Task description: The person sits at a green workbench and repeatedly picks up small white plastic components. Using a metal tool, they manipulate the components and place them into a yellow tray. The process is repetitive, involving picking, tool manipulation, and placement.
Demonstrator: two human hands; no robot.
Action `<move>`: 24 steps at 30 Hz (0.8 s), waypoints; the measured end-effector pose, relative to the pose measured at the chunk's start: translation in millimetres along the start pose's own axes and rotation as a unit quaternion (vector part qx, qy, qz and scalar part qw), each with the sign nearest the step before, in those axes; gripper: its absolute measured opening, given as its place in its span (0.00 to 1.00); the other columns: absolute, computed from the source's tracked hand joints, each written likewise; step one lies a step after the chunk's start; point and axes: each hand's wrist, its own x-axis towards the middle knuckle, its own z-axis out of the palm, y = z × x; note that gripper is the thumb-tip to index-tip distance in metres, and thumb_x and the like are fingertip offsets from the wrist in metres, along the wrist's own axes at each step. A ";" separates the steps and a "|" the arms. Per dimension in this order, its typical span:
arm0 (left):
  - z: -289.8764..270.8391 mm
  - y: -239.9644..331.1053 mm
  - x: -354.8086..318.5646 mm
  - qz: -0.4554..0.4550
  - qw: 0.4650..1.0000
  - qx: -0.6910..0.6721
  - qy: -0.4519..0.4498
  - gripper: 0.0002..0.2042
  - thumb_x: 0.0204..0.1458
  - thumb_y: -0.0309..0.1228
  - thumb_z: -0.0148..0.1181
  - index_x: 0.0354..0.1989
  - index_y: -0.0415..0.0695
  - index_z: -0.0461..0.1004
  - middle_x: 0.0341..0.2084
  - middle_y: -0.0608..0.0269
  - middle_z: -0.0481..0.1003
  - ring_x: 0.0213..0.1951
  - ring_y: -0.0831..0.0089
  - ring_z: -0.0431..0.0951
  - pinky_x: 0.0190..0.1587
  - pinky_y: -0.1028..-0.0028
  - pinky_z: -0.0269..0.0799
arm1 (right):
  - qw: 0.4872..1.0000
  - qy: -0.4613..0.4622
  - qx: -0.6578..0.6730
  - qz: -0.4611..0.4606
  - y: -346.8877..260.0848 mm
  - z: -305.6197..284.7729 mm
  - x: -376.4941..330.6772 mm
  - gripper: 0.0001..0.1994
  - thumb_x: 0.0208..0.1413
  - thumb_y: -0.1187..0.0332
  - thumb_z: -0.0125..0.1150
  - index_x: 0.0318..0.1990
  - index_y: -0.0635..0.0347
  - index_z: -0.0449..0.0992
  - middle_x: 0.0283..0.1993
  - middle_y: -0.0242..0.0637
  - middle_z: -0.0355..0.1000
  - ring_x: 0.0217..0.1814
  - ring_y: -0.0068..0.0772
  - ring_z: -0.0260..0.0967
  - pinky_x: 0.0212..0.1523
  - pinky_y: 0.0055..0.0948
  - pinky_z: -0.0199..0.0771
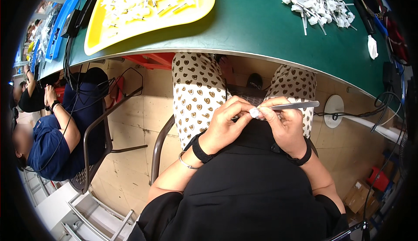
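Above my lap, my left hand (230, 120) pinches a small white piece (254, 112) between thumb and fingers. My right hand (284, 122) is closed around a pair of slim grey metal tweezers (300, 105), whose blunt end points right. The narrow end of the tweezers is hidden among my fingertips, close to the white piece. Both hands nearly meet there, and the piece's exact shape is too small to make out.
Ahead is a green table (248, 21). On it lie a yellow tray (209, 1) of white parts with thin tubes and, at right, a loose pile of similar parts (311, 1). Black cables (385, 104) hang at the right edge. A seated person (54, 141) is at left.
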 end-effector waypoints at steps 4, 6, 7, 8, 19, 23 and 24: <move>-1.8 -0.5 0.1 -0.011 1.000 -0.011 -0.004 0.04 0.58 0.20 0.70 0.40 0.37 0.82 0.36 0.60 0.81 0.35 0.75 0.80 0.38 0.75 0.78 | 0.999 0.031 0.021 -0.014 -0.5 -2.5 -4.6 0.05 0.65 0.76 0.66 0.44 0.68 0.80 0.41 0.39 0.81 0.40 0.26 0.78 0.43 0.26 0.79; -2.5 0.0 -0.3 -0.014 1.000 -0.016 -0.007 0.05 0.58 0.20 0.70 0.40 0.37 0.82 0.36 0.60 0.81 0.36 0.76 0.80 0.38 0.75 0.78 | 0.995 0.058 0.032 -0.068 2.8 -7.9 -8.6 0.08 0.63 0.77 0.69 0.47 0.68 0.80 0.46 0.40 0.80 0.43 0.26 0.77 0.46 0.25 0.78; -1.9 -0.2 0.0 -0.012 1.000 -0.021 -0.007 0.05 0.58 0.20 0.70 0.41 0.37 0.82 0.37 0.60 0.81 0.36 0.76 0.80 0.39 0.76 0.78 | 0.993 0.071 0.050 -0.081 1.1 -8.2 -8.5 0.08 0.63 0.77 0.69 0.48 0.67 0.80 0.47 0.42 0.80 0.43 0.26 0.77 0.46 0.25 0.78; -1.8 0.5 0.1 -0.010 1.000 -0.026 -0.008 0.05 0.57 0.20 0.70 0.41 0.37 0.82 0.37 0.60 0.81 0.36 0.76 0.80 0.39 0.76 0.78 | 0.994 0.063 0.048 -0.077 1.3 -9.8 -8.5 0.08 0.63 0.78 0.69 0.48 0.67 0.79 0.47 0.42 0.80 0.42 0.25 0.77 0.44 0.25 0.78; -81.2 120.8 75.3 0.225 0.949 -0.011 0.219 0.10 0.57 0.16 0.68 0.47 0.32 0.80 0.41 0.57 0.81 0.39 0.73 0.81 0.42 0.76 0.78 | 0.995 0.056 0.050 -0.071 8.2 -14.6 -10.8 0.07 0.62 0.77 0.69 0.46 0.65 0.80 0.42 0.37 0.80 0.36 0.22 0.76 0.38 0.24 0.76; -177.3 134.2 138.7 0.241 0.782 0.497 0.287 0.22 0.61 0.26 0.69 0.64 0.37 0.75 0.64 0.49 0.74 0.58 0.66 0.79 0.60 0.69 0.74 | 0.996 0.051 0.012 -0.065 0.2 -17.0 -12.9 0.07 0.60 0.75 0.72 0.43 0.64 0.81 0.37 0.35 0.80 0.35 0.24 0.76 0.37 0.25 0.74; -190.1 129.8 144.1 0.239 0.705 0.592 0.309 0.22 0.61 0.28 0.69 0.64 0.40 0.76 0.68 0.52 0.71 0.65 0.65 0.73 0.65 0.67 0.70 | 0.997 0.043 0.004 -0.067 -1.2 -17.1 -13.5 0.07 0.60 0.75 0.72 0.43 0.64 0.81 0.36 0.35 0.80 0.34 0.24 0.76 0.37 0.25 0.74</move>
